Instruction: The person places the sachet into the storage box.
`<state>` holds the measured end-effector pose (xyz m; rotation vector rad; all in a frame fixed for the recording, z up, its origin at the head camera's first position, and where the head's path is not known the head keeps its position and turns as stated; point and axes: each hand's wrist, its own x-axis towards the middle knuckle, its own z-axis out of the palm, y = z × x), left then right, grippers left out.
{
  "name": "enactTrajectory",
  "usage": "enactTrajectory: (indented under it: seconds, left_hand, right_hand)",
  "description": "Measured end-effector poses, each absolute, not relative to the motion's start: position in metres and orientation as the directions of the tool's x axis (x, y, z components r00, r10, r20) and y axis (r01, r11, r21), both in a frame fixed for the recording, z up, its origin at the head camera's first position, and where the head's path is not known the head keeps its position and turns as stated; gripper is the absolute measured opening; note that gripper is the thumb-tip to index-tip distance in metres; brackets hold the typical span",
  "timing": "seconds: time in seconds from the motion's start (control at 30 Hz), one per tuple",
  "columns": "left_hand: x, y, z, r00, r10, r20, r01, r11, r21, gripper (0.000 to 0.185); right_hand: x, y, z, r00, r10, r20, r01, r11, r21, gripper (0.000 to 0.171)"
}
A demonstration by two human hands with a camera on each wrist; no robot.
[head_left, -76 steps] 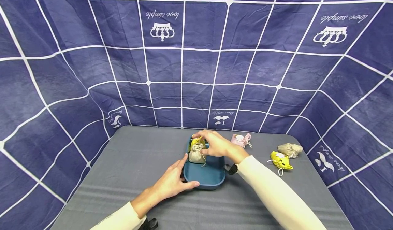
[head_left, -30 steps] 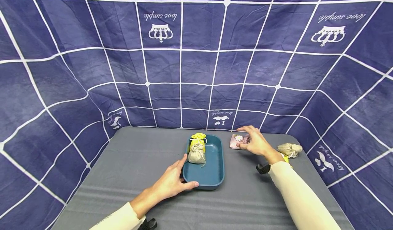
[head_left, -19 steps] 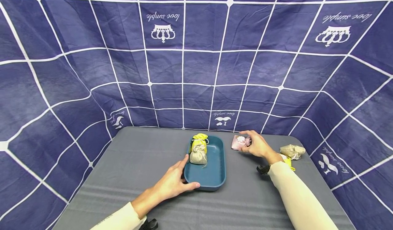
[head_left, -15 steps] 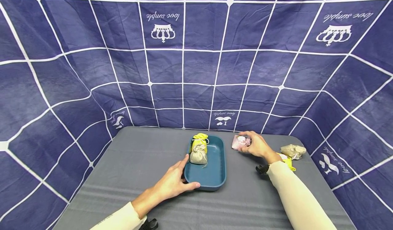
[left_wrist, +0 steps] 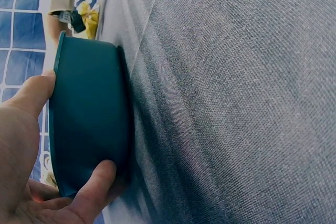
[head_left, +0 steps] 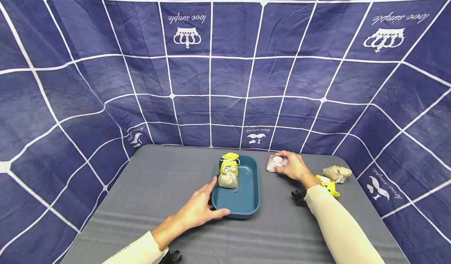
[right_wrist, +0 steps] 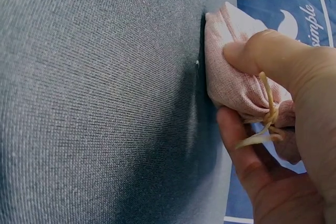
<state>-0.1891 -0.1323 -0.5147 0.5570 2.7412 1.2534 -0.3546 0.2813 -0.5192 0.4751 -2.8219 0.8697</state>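
Note:
A pink drawstring pouch [head_left: 273, 164] with a white flower lies on the grey surface, right of the blue box. My right hand [head_left: 295, 167] holds it. In the right wrist view the thumb presses the pink cloth, the fingers reach under the tied neck, and the cord hangs loose. My left hand [head_left: 195, 208] grips the near left corner of the blue box [head_left: 243, 201]. Its thumb [left_wrist: 39, 92] is at the rim and other fingers lie along the outer wall. Inside the box, along its left side, sit a beige pouch [head_left: 227, 181] and a yellow pouch [head_left: 230, 159] behind it.
At the right, a second beige pouch [head_left: 336, 173] lies beside another yellow pouch [head_left: 328, 185], which the right sleeve partly covers. A blue curtain [head_left: 225, 76] with white lines rises behind and at both sides of the grey-covered table [head_left: 165, 174].
The right hand has left the pouches in the box, moved right to the pink pouch and brought its fingers together on it. The left hand has stayed at the box corner.

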Motion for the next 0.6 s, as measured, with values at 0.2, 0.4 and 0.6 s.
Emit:
enactTrajectory:
  seconds: [0.2,0.4,0.6]
  left_hand:
    - [-0.189,-0.133,-0.514,-0.931,0.357,0.078,0.289,0.59,0.753,0.129]
    - [-0.189,-0.132,-0.514,-0.933,0.352,0.071,0.284,0.604,0.745,0.129]
    - [-0.188,-0.132,-0.513,-0.933,0.353,0.071,0.289,0.616,0.733,0.129]
  right_hand:
    - [-0.352,0.281,-0.517,-0.939,-0.257,0.229,-0.342,0.779,-0.526,0.052]
    - [-0.348,0.279,-0.508,-0.927,-0.267,0.264,-0.37,0.772,-0.517,0.051]
    - [-0.342,0.278,-0.496,-0.911,-0.282,0.301,-0.404,0.759,-0.511,0.052]
